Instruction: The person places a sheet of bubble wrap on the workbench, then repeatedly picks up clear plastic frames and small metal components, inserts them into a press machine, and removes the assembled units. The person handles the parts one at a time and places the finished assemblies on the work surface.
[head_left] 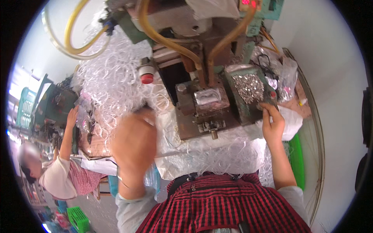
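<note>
My left hand point(134, 141) is raised in front of the heap of clear plastic straps point(116, 73), smeared by motion. Its fingers do not show clearly, and a dark patch lies just beyond them. My right hand point(274, 121) is closed in a pinch at the near right corner of a metal tray point(245, 112). Whatever its fingertips may hold is too small to make out. Small shiny metal pieces point(248, 88) lie piled in the tray's far part. Left of the tray, a press machine point(194, 27) stands over a metal die block point(210, 97).
A red push button point(147, 79) sits left of the press. Yellowish hoses point(155, 35) curve down to the die. More clear straps point(217, 157) lie along the near edge, above my checked apron point(217, 206). A green basket point(297, 159) stands at right. A co-worker point(64, 176) sits at far left.
</note>
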The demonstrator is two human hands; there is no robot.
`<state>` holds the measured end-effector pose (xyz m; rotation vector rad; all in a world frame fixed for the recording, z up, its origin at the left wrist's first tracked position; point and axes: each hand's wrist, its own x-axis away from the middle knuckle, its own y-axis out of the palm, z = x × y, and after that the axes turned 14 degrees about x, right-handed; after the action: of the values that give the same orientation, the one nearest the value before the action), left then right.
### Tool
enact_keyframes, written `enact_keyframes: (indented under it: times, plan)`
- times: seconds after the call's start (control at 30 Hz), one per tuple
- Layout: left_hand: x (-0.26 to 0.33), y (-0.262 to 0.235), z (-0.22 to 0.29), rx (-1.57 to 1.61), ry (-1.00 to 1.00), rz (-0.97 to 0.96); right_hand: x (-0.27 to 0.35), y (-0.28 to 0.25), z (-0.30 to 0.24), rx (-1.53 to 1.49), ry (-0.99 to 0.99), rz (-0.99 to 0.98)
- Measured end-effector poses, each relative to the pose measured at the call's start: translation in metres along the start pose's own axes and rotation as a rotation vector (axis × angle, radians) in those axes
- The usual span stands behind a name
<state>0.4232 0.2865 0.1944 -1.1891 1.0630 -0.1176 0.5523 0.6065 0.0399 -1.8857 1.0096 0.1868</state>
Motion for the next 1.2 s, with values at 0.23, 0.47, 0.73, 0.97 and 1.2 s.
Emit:
enact_keyframes:
  times: [0.23, 0.47, 0.73, 0.97, 1.2]
  plan:
    - [-0.013, 0.026, 0.096, 0.509, 0.397, -0.074, -0.009, 0.022, -0.020, 0.100, -0.106, 0.034]
    - [-0.019, 0.027, 0.107, 0.457, 0.303, -0.205, -0.033, 0.017, -0.010, -0.036, 0.051, 0.031]
    - [-0.022, 0.030, 0.103, 0.473, 0.367, -0.196, -0.041, 0.007, -0.003, 0.068, 0.001, -0.095]
    - [0.000, 0.042, 0.096, 0.552, 0.404, -0.087, -0.030, 0.008, -0.017, 0.229, -0.101, -0.187]
    - [0.091, 0.047, -0.002, 0.525, -0.039, 0.214, -0.022, 0.009, -0.008, 0.229, -0.032, -0.191]
